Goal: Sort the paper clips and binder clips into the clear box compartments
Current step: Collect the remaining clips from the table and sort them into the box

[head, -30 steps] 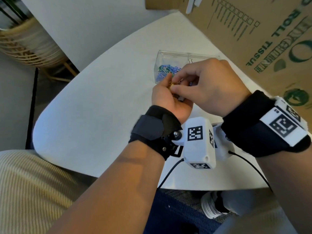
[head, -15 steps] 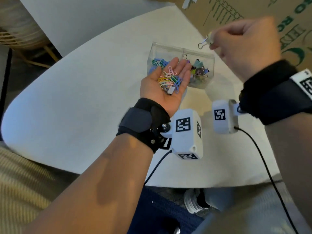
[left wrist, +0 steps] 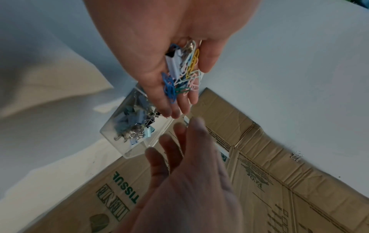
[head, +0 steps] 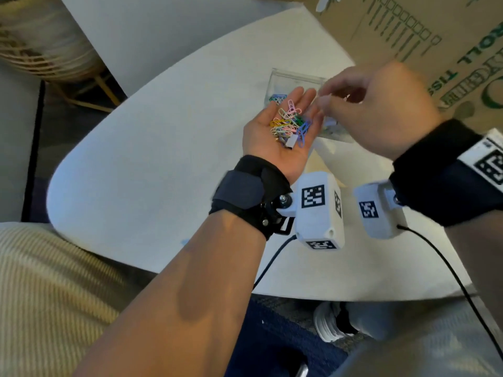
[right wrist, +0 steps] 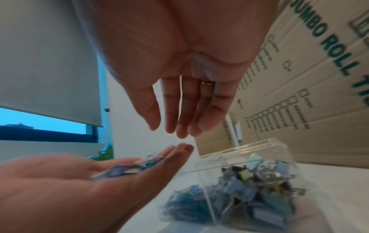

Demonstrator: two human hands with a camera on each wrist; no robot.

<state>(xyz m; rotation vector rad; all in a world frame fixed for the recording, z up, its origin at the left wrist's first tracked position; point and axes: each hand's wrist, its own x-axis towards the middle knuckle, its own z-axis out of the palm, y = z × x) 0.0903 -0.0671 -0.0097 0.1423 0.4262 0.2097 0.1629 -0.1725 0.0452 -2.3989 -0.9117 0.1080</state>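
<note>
My left hand point(head: 280, 104) lies palm up over the table, fingers straight, carrying a heap of coloured paper clips point(head: 288, 123) and one white binder clip point(head: 290, 142). The left wrist view shows the same heap of paper clips point(left wrist: 179, 78) on the palm. My right hand point(head: 324, 97) hovers just right of the left fingertips with relaxed fingers and holds nothing; the right hand point(right wrist: 171, 126) looks empty in its wrist view too. Below both hands stands the clear box point(right wrist: 259, 145), with blue paper clips point(right wrist: 185, 200) in one compartment and binder clips point(right wrist: 257, 186) in the other.
The white table point(head: 163, 159) has a rounded near edge. A large cardboard box point(head: 435, 50) stands right behind the clear box. A wicker basket point(head: 40, 50) sits on the floor at the far left. Camera cables hang from both wrists.
Half a second ago my right hand pinched a binder clip above the box. Now it is empty and has come back down beside the left fingertips. The left palm stayed open.
</note>
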